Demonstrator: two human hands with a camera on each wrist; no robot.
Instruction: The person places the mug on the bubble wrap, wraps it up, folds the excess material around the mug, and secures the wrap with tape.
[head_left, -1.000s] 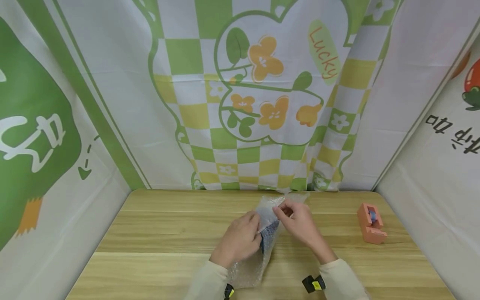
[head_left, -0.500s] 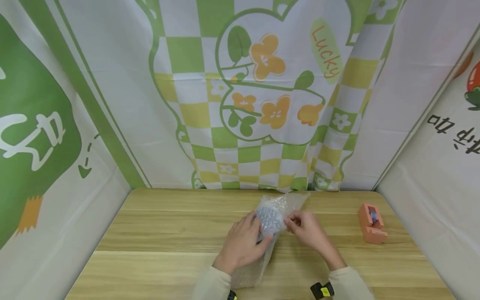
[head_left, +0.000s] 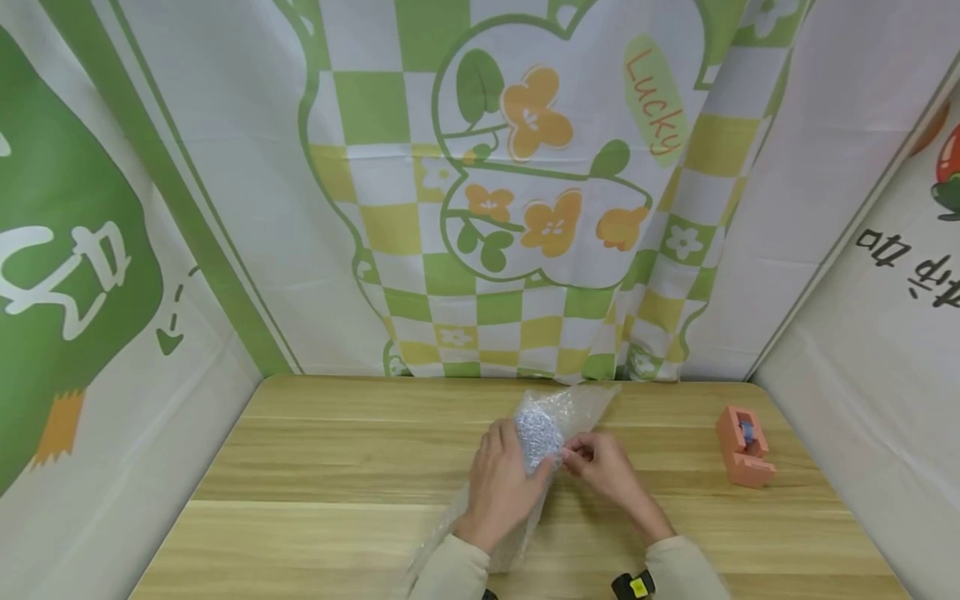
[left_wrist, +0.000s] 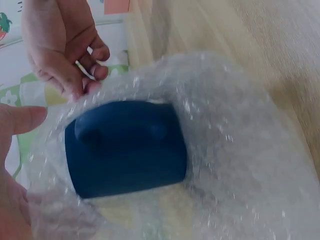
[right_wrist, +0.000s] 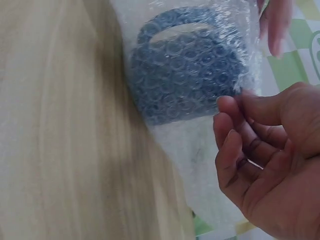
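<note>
A dark blue mug (left_wrist: 130,150) lies on its side in bubble wrap (left_wrist: 240,135); its handle shows in both wrist views. In the right wrist view the wrap covers the mug (right_wrist: 185,75) fully, while the left wrist view looks in at its bare side. My left hand (head_left: 502,483) rests against the wrapped mug's near left side with fingers extended and thumb apart. On the mug's right, my right hand (head_left: 606,473) pinches the edge of the wrap between thumb and index finger, its other fingers curled. The mug's mouth is hidden.
An orange tape dispenser (head_left: 745,447) with a blue roll stands at the right of the wooden table (head_left: 322,467). Loose bubble wrap stretches behind the mug and toward my left sleeve (head_left: 453,571). Printed fabric (head_left: 525,333) hangs at the table's back edge.
My right hand has drawn the wrap over the mug and down toward its right side. The left hand has shifted right, from gripping to resting along the mug.
</note>
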